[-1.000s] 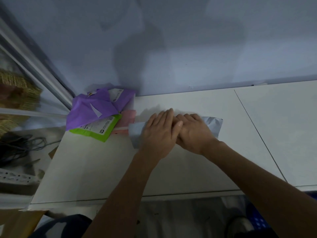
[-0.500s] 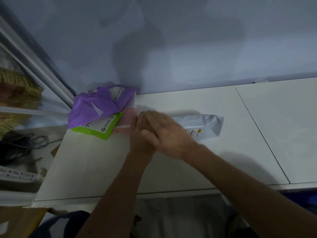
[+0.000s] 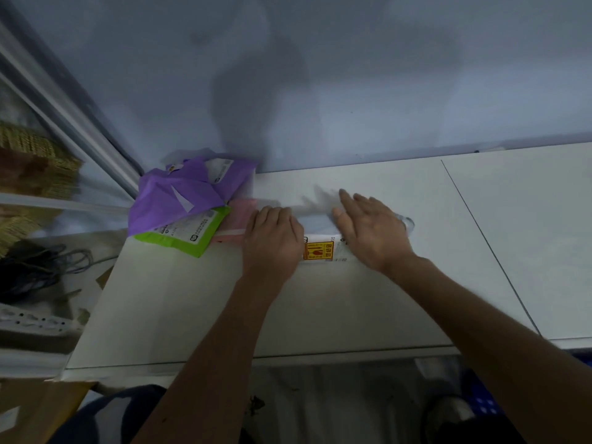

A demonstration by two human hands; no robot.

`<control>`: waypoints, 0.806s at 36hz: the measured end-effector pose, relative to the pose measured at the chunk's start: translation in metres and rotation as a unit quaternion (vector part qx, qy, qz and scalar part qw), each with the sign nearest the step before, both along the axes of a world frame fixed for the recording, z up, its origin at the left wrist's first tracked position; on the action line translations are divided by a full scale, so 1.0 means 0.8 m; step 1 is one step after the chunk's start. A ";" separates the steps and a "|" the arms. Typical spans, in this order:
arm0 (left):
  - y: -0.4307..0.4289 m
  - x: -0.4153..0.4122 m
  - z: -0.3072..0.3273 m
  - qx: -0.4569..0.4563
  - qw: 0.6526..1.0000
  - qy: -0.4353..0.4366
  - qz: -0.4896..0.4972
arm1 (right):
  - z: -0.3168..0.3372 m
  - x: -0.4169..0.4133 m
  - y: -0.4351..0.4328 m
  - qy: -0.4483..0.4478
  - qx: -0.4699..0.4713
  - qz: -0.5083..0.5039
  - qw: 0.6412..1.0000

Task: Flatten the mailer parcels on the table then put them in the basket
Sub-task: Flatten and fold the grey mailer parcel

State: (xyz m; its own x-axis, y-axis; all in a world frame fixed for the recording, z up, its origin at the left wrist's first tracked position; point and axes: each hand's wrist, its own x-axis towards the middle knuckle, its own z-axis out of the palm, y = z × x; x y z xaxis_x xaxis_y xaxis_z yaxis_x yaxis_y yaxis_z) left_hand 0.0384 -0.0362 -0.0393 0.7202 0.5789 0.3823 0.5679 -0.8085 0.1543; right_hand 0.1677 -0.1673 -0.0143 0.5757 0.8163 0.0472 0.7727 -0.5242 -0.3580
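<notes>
Two bare hands lie palm down on a pale grey mailer parcel (image 3: 321,223) that stretches across the middle of the frame on the white tabletop (image 3: 192,315). The left hand (image 3: 272,241) presses on the parcel's left end, fingers pointing toward the wall and laid close together, grasping nothing as far as I can see. The right hand (image 3: 373,232) rests flat on the right part of the parcel with its fingers straight and slightly spread, their tips blurred; it too holds nothing. Between the two hands a white label with a yellow and red warning sticker (image 3: 318,250) shows on the parcel's near side. A crinkled silvery corner of the parcel peeks out past the right hand.

To the left of centre, by the tabletop's far left corner, three more mailers lie in a loose heap. A crumpled purple mailer (image 3: 182,195) sits on top, a green-edged mailer (image 3: 189,237) with a white label is partly under it, and a pink mailer (image 3: 238,216) lies just beside the left hand, touching the grey parcel's end. At the left edge of the frame, off the tabletop, a tangle of dark cables (image 3: 38,267) lies lower down.
</notes>
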 end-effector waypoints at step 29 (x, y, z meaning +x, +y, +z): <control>-0.002 -0.004 0.006 -0.538 0.767 -0.328 0.121 | -0.012 0.006 -0.008 0.437 0.263 -0.172 0.843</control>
State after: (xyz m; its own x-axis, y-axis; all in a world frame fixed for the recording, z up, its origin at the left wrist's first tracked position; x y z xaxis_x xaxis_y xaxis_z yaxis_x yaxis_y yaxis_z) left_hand 0.0353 -0.0381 -0.0342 0.3991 0.8997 -0.1765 0.1957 0.1045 0.9751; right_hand 0.1729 -0.1738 -0.0239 0.7765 0.5921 -0.2155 -0.0732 -0.2549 -0.9642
